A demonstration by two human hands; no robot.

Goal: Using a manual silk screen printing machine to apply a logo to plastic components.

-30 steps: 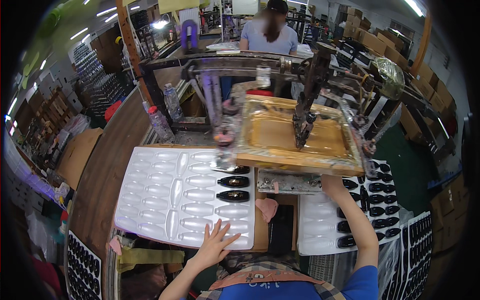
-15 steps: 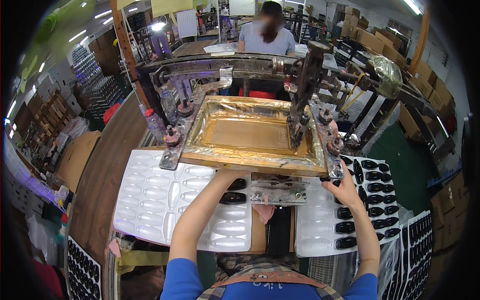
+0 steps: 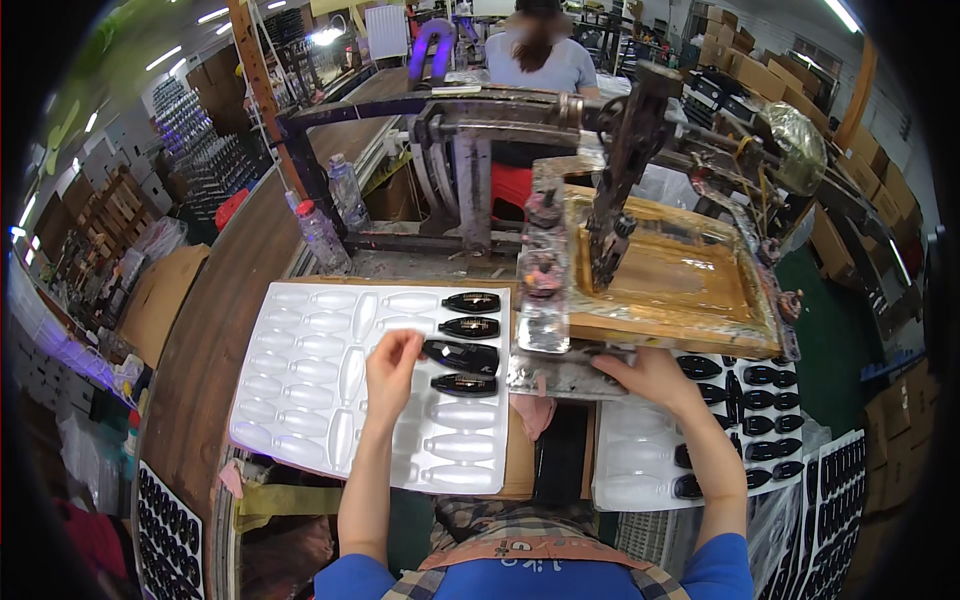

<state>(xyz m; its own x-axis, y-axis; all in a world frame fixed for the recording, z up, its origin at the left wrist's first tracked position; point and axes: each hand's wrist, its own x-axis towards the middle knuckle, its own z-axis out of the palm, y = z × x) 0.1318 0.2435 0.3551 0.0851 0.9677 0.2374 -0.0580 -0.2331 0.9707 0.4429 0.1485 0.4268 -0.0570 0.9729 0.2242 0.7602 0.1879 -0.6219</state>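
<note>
My left hand (image 3: 395,368) is closed in a pinch at the narrow end of a black bottle-shaped piece (image 3: 466,357), over the white molded tray (image 3: 345,402) on the left. Several like pieces with small gold print lie in that tray's right column. My right hand (image 3: 655,378) is at the metal fixture (image 3: 562,374), its thumb stretched left along it. Its other fingers are hidden under the screen-printing frame (image 3: 665,325), so I cannot tell whether they hold anything. The frame, amber inside, hangs tilted at the right.
A second white tray (image 3: 635,462) on the right holds black pieces. The press's dark metal arm (image 3: 625,180) rises above the frame. Clear bottles (image 3: 322,240) stand at the back left. A pink cloth (image 3: 535,415) hangs below the fixture. Another person (image 3: 540,65) sits beyond the press.
The frame has swung to the right, uncovering the left tray's far part. My left hand has come out from under it to the left tray. My right hand has moved left to the fixture.
</note>
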